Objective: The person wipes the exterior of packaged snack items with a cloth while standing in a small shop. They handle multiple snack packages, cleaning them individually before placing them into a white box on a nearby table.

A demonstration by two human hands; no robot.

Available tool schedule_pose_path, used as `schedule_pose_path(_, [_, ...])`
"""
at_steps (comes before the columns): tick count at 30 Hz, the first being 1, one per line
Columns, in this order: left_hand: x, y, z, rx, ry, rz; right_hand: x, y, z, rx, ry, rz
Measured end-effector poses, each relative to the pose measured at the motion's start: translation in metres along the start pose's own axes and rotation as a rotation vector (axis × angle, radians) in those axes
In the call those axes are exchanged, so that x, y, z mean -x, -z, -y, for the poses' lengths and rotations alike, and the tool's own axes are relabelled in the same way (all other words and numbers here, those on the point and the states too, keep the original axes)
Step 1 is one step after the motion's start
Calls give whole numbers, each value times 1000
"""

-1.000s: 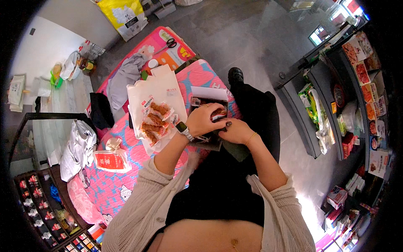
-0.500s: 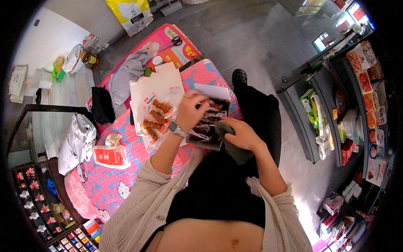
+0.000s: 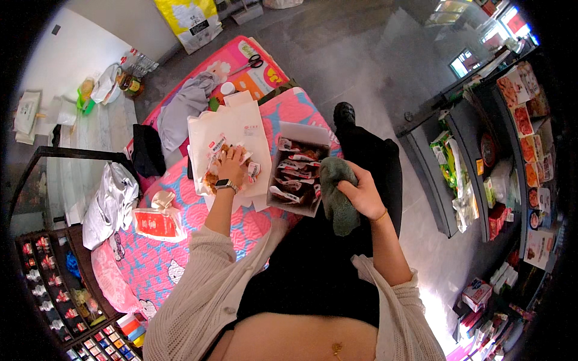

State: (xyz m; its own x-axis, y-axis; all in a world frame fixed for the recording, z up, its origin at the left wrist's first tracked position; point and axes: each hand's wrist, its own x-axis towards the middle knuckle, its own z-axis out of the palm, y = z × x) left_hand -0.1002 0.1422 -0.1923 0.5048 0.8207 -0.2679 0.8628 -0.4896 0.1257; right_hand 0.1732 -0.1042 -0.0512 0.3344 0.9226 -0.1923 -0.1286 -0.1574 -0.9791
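Observation:
My left hand [image 3: 231,169], with a watch on its wrist, rests on clear snack packets [image 3: 212,178] with brown contents. Its fingers are spread, and it partly hides the packets. They lie on an opened-out white cardboard sheet [image 3: 244,135]. Bunched in my right hand [image 3: 363,194] is a grey-green cloth [image 3: 338,207], held beside an open cardboard box [image 3: 283,207]. Several more snack packets [image 3: 295,173] lie in rows inside that box, which stands just right of the sheet.
A pink patterned quilt [image 3: 174,253] covers the surface underneath. Grey clothing [image 3: 186,105], a white-lidded bottle [image 3: 227,89] and scissors [image 3: 255,61] lie farther off. A red tissue pack [image 3: 158,224] sits at left. Store shelves [image 3: 433,174] with packaged goods line the right.
My left hand has moved left from over the box down onto the packets on the sheet, uncovering the box. The right hand still holds the cloth, shifted slightly.

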Motion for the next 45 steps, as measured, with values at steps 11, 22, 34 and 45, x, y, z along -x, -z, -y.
schedule_pose_path(11, [73,137,-99,1642,-34,-606,-26,-30,53,295,447,-296])
schedule_pose_path(22, [113,128,-157,2122,-324,91,-12,-92,80,837,848,-250])
schedule_pose_path(34, [110,136,-164,2076,-302,48,-13,-70,73,946,790,-311])
schedule_pose_path(45, [108,142,-152,2061,-147,-3,-28,-23,57,653,569,-453])
